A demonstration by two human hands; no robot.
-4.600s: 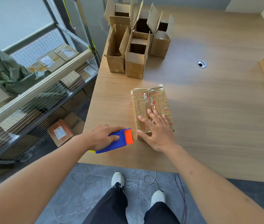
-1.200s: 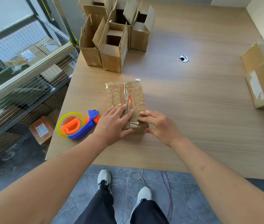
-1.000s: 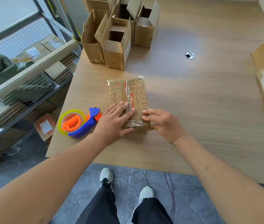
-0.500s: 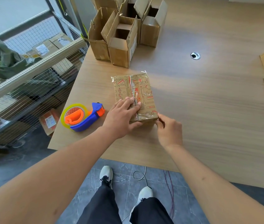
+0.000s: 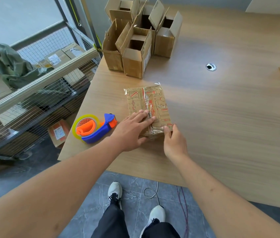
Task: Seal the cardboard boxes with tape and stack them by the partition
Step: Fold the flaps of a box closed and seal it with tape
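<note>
Head view: taped box (image 5: 148, 107) flat on wooden table (image 5: 221, 117), near front edge. Left hand (image 5: 132, 129) flat on box top, fingers straight, pressing over tape seam. Right hand (image 5: 174, 141) at box's near right corner, fingers curled, pinching the corner edge. Tape dispenser (image 5: 94, 128) just left of box. Open boxes (image 5: 139, 38) grouped at far left.

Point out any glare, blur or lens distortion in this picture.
Head view: glare whitens the clear tape on the printed box and the table beside it; wide-angle bending curves the cart rail; the forearms look stretched; focus is sharp on the left hand.
</note>
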